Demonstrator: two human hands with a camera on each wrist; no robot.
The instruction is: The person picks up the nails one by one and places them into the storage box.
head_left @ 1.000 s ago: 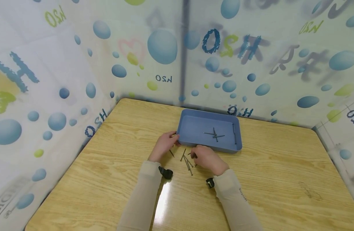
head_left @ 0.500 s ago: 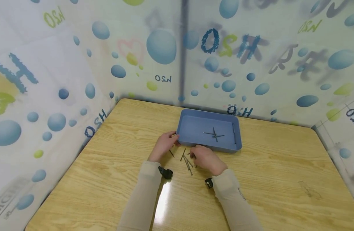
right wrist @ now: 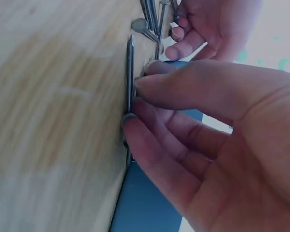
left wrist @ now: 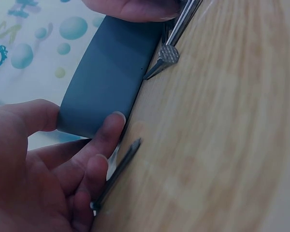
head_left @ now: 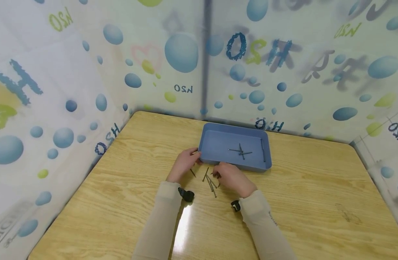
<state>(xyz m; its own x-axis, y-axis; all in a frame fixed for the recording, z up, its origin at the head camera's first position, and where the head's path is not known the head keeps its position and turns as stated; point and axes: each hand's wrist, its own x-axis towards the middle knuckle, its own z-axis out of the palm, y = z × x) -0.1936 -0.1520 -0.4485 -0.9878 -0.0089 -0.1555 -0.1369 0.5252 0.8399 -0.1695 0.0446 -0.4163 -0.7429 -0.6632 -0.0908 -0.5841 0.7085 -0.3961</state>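
My left hand (head_left: 184, 162) holds the near left corner of a shallow blue tray (head_left: 218, 142), thumb at the rim and fingertips against its outer wall. Beside those fingers a single nail (left wrist: 120, 171) lies on the table. My right hand (head_left: 234, 178) is just in front of the tray's near side, its fingertips gathered low at the tabletop. They pinch a nail (right wrist: 130, 72), seen in the right wrist view; part of it is hidden behind a fingertip. Between the hands several loose nails (head_left: 210, 183) lie in a small pile.
Inside the tray several nails (head_left: 241, 152) lie crossed, and more lie along its right wall (head_left: 263, 150). The wood-grain table (head_left: 315, 180) reaches to printed curtain walls (head_left: 182, 52) at the back and sides. A black wrist strap piece (head_left: 187, 195) shows at the left cuff.
The nail end showing under my right hand has shifted slightly toward the pile, and the right fingers have moved a little. My left hand and the tray stay in place.
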